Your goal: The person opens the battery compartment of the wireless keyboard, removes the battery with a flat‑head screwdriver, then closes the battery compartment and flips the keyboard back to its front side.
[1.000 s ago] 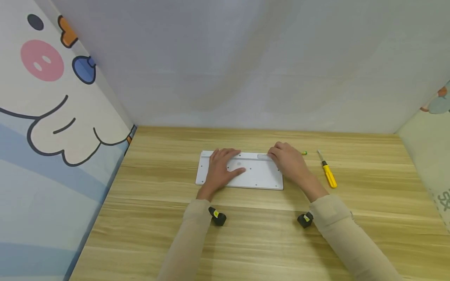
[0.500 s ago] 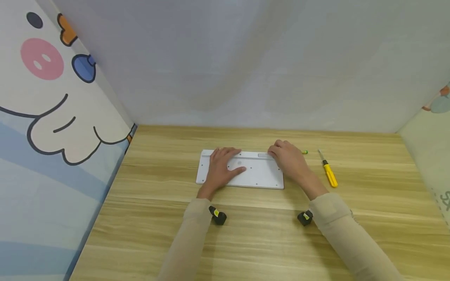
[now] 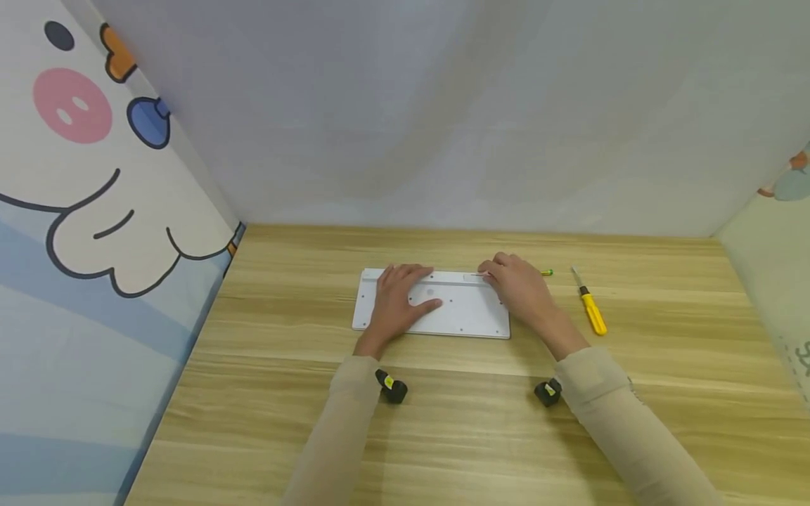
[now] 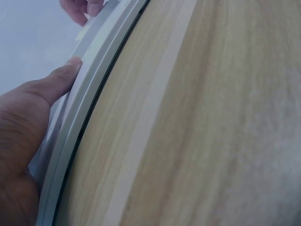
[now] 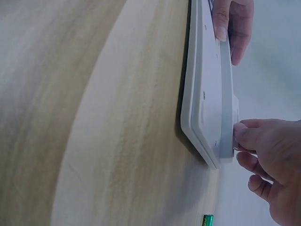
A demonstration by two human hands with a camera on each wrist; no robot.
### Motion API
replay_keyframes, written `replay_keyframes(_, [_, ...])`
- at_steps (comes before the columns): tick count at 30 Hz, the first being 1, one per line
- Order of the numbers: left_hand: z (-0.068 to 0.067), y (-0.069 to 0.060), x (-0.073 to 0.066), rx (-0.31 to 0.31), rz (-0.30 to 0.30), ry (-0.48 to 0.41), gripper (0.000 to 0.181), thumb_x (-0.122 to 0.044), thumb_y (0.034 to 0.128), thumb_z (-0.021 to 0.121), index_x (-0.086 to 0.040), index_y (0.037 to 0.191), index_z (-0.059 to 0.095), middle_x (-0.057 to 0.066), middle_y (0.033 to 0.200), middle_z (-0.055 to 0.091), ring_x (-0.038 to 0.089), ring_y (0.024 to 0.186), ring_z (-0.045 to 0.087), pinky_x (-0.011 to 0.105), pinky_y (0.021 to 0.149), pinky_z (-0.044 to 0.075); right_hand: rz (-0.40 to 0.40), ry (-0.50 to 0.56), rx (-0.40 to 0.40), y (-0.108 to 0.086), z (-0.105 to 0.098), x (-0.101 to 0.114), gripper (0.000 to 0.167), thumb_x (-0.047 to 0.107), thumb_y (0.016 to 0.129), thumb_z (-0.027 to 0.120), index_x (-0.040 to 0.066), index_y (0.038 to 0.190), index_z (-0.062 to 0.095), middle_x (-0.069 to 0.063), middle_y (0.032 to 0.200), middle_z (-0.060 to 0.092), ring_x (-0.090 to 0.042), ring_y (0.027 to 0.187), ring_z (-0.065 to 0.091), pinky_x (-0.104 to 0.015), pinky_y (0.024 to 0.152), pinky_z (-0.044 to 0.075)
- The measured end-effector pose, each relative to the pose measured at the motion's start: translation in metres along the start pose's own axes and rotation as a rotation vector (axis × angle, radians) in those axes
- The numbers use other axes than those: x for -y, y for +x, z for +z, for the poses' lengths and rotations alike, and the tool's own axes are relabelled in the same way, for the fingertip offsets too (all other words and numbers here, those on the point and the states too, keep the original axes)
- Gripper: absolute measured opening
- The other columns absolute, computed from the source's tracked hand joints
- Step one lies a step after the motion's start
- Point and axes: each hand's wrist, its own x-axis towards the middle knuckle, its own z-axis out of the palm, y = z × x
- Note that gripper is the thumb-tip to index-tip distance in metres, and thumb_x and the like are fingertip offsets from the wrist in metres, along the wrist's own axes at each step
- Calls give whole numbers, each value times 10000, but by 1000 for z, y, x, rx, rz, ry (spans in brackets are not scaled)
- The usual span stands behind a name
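Note:
A white keyboard lies face down on the wooden table, with its raised ridge along the far side. My left hand rests on its left half, thumb stretched over the flat underside and fingers at the far edge. At the ridge's right end, my right hand pinches a small pale battery cover, mostly hidden by the fingers. In the right wrist view a thin piece stands slightly proud of the ridge beside the thumb. Just right of that hand lies a green battery, partly covered in the head view.
A yellow-handled screwdriver lies to the right of the keyboard. Black wrist cameras sit under both forearms, the left one and the right one. A pale wall rises behind the table.
My right fingers have shifted slightly left at the ridge, and the cover under them now shows a thin line at its edge. The left hand has stayed in place.

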Motion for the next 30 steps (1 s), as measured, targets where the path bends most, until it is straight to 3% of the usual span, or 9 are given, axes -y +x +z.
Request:
replay_keyframes(8, [-1, 0, -2, 5, -5, 4, 642, -487, 884, 760, -242, 1444, 562, 8, 1490, 565, 225, 1443, 460, 486, 1332, 110, 2, 14, 29, -1, -1, 0, 189, 185, 985, 678, 108, 1141, 751, -91, 1061, 693, -263, 912, 647, -410, 789, 572])
replay_keyframes(22, [0, 0, 2, 12, -8, 16, 660, -515, 888, 745, -262, 1463, 541, -3, 1504, 550, 211, 1454, 450, 472, 1337, 88, 33, 70, -37, -3, 12, -1, 187, 226, 992, 674, 110, 1102, 772, -101, 1147, 689, -289, 1019, 643, -428, 824, 589])
replay_keyframes(30, [1, 1, 1, 1, 4, 8, 655, -502, 884, 754, -248, 1453, 552, 7, 1491, 561, 216, 1445, 458, 486, 1332, 102, 44, 85, -46, -4, 9, 1, 199, 217, 986, 682, 83, 1098, 776, -119, 1152, 702, -318, 1027, 646, -450, 854, 582])
